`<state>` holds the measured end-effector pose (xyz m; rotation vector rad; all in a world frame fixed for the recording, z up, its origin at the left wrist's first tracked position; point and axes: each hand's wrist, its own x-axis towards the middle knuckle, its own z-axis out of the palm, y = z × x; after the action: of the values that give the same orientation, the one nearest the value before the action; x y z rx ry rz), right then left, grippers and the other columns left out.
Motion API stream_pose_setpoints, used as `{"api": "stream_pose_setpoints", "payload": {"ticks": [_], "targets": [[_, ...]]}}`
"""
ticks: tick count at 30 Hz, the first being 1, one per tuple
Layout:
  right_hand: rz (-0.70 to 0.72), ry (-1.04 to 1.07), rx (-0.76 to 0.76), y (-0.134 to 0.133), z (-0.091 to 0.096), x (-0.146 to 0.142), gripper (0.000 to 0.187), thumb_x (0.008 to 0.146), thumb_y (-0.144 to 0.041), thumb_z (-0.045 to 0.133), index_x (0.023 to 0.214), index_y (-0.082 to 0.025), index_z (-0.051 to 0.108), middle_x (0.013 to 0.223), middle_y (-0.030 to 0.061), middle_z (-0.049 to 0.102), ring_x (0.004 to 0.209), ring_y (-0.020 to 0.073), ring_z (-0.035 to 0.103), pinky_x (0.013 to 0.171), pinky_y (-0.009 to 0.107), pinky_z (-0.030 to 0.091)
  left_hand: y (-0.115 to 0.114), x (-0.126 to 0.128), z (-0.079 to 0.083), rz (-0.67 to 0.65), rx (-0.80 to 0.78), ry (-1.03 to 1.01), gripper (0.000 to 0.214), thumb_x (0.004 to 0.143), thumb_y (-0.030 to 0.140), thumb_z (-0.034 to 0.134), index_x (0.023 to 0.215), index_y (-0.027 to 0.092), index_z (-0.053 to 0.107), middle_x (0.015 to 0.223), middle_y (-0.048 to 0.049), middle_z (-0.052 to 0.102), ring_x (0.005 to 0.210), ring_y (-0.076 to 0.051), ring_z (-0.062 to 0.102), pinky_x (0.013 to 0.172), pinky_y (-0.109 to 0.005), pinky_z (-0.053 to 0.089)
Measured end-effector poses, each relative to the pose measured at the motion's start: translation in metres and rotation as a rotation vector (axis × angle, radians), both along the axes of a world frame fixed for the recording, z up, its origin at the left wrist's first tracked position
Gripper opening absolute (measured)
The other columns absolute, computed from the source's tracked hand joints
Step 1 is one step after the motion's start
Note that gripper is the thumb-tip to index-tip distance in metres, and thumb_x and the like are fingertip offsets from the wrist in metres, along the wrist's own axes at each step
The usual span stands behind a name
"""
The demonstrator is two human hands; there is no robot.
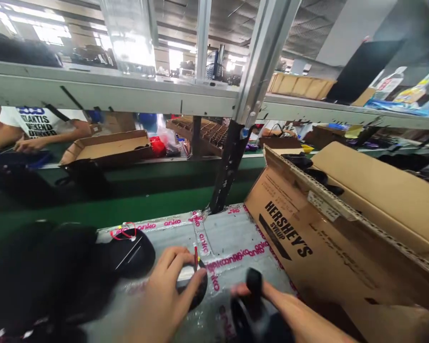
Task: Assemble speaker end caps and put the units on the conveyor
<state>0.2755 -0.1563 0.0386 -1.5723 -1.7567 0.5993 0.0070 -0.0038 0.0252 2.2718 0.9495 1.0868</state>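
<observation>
My left hand (168,286) is curled around a rounded black plastic part (199,295) on the taped bench. A whitish flat piece (186,273) lies on the part under my fingers, and short red wires with a connector (196,255) stick up there. To its right, my right hand (268,293) is closed on a black object (253,305), blurred, with a stubby upright end; its kind is not readable. Left of my hands sits another black rounded housing (134,255) with a slot across it and a thin red wire (130,231) on top.
A large Hershey's Syrup carton (289,224) holding black parts stands at the right. Dark blurred items (43,276) pile up at the left. A metal post (232,152) rises behind the bench (232,228). Beyond the green conveyor (157,202), a person (39,126) works beside an open box (109,147).
</observation>
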Motion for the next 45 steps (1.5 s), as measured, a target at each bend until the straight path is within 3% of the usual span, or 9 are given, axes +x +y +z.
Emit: {"api": "stream_pose_setpoints", "payload": {"ticks": [5, 8, 12, 17, 20, 24, 29, 36, 45], "targets": [[-0.147, 0.107, -0.223, 0.04, -0.101, -0.044, 0.102, 0.08, -0.039, 0.091, 0.168, -0.032, 0.04, 0.169, 0.0153, 0.051, 0.162, 0.0425, 0.039, 0.13, 0.07, 0.033, -0.001, 0.002, 0.002, -0.072, 0.062, -0.11, 0.008, 0.1, 0.017, 0.072, 0.102, 0.025, 0.071, 0.099, -0.0028, 0.079, 0.099, -0.024, 0.075, 0.088, -0.035, 0.062], [-0.212, -0.102, -0.255, 0.035, -0.118, -0.022, 0.105, 0.078, -0.049, 0.092, 0.167, -0.027, 0.042, 0.174, 0.0192, 0.043, 0.166, 0.049, 0.026, 0.132, 0.078, 0.018, -0.003, 0.0, -0.003, -0.098, -0.035, -0.182, 0.014, 0.099, 0.012, 0.073, 0.104, 0.025, 0.073, 0.099, -0.0012, 0.082, 0.11, -0.023, 0.074, 0.095, -0.032, 0.06], [-0.267, -0.3, -0.198, 0.016, -0.09, 0.016, 0.077, 0.088, -0.045, 0.082, 0.158, -0.031, 0.054, 0.158, 0.0172, 0.062, 0.15, 0.0487, 0.055, 0.127, 0.082, 0.031, -0.006, 0.0, -0.007, -0.089, -0.197, -0.234, 0.012, 0.099, 0.015, 0.073, 0.102, 0.026, 0.077, 0.1, -0.0009, 0.082, 0.112, -0.021, 0.075, 0.096, -0.03, 0.061], [0.2, -0.36, -0.219, 0.029, -0.068, -0.006, 0.109, 0.075, 0.003, 0.058, 0.171, -0.042, 0.034, 0.183, 0.0004, 0.027, 0.171, 0.0371, 0.019, 0.133, 0.069, 0.031, -0.007, 0.002, -0.006, 0.03, -0.355, -0.296, 0.014, 0.091, 0.017, 0.081, 0.085, 0.023, 0.069, 0.095, -0.0018, 0.081, 0.108, -0.023, 0.08, 0.087, -0.028, 0.063], [0.282, -0.342, -0.254, 0.048, -0.066, -0.021, 0.109, 0.071, 0.005, 0.059, 0.168, -0.041, 0.043, 0.178, 0.0039, 0.039, 0.167, 0.0387, 0.028, 0.133, 0.068, 0.031, -0.009, 0.002, -0.004, 0.008, -0.329, -0.282, 0.012, 0.093, 0.017, 0.078, 0.085, 0.024, 0.072, 0.093, -0.0021, 0.081, 0.112, -0.024, 0.079, 0.093, -0.03, 0.062], [0.135, 0.083, -0.252, 0.067, -0.048, -0.009, 0.077, 0.096, -0.031, 0.075, 0.167, -0.036, 0.046, 0.168, 0.0119, 0.052, 0.152, 0.0372, 0.053, 0.127, 0.063, 0.043, -0.011, 0.002, -0.004, -0.004, -0.296, -0.297, 0.009, 0.097, 0.017, 0.075, 0.094, 0.025, 0.077, 0.105, -0.0033, 0.083, 0.108, -0.021, 0.079, 0.095, -0.029, 0.061], [0.104, 0.712, -0.136, 0.091, -0.018, -0.007, 0.086, 0.1, -0.087, 0.04, 0.161, -0.027, 0.05, 0.146, 0.0162, 0.071, 0.126, 0.0369, 0.075, 0.104, 0.052, 0.064, -0.009, 0.006, -0.004, -0.03, -0.273, -0.331, 0.009, 0.098, 0.016, 0.075, 0.099, 0.025, 0.077, 0.102, -0.0034, 0.081, 0.104, -0.021, 0.079, 0.092, -0.029, 0.062], [0.29, 0.362, 0.067, 0.117, 0.025, -0.02, 0.07, 0.1, -0.074, 0.063, 0.159, -0.036, 0.059, 0.165, 0.0078, 0.058, 0.157, 0.0359, 0.049, 0.131, 0.057, 0.038, -0.006, 0.008, 0.002, -0.096, -0.195, -0.321, 0.017, 0.098, 0.012, 0.074, 0.103, 0.026, 0.082, 0.104, -0.0033, 0.083, 0.103, -0.018, 0.078, 0.094, -0.026, 0.061], [0.331, -0.091, 0.143, 0.094, 0.051, -0.019, 0.071, 0.096, -0.053, 0.079, 0.161, -0.044, 0.053, 0.168, 0.0053, 0.054, 0.152, 0.0411, 0.051, 0.122, 0.063, 0.049, -0.006, 0.009, 0.008, -0.1, -0.184, -0.282, 0.015, 0.098, 0.01, 0.069, 0.094, 0.022, 0.078, 0.099, -0.0063, 0.082, 0.1, -0.022, 0.077, 0.09, -0.03, 0.061]]}}
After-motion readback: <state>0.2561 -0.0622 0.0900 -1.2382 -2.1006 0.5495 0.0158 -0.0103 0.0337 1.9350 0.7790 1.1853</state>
